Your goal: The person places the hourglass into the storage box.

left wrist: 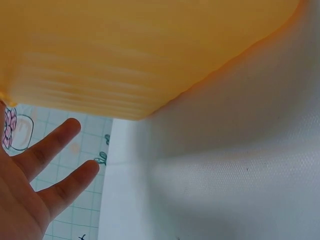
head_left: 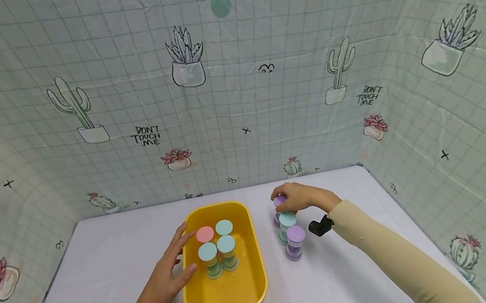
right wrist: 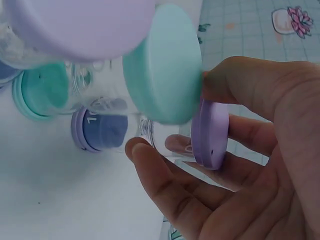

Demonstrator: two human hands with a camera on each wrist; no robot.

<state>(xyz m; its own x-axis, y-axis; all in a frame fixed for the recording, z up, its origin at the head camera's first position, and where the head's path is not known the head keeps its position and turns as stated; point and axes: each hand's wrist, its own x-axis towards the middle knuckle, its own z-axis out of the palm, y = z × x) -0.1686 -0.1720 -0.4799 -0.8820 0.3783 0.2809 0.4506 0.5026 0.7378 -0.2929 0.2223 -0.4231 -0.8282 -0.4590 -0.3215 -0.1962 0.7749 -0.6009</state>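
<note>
My right hand [head_left: 299,197] is around the rearmost purple-capped sand timer [right wrist: 210,135]; its fingers curl about the upper part. Just in front stands a teal-capped sand timer [head_left: 287,219], then another purple-capped sand timer [head_left: 295,234], all upright in a row. My left hand [head_left: 167,277] lies at the left side of a yellow bin [head_left: 231,298], thumb and index finger reaching over its rim. Two spread fingers [left wrist: 62,190] show outside the bin in the left wrist view. Inside it stand a pink-capped sand timer [head_left: 205,234] and several light-blue-capped sand timers [head_left: 225,244].
A white table [head_left: 114,263] carries everything, the bin left of the timer row. Behind and at both sides hangs a grid-patterned cloth [head_left: 240,95] with cactus drawings. Black straps with small devices [head_left: 321,226] sit at the wrists.
</note>
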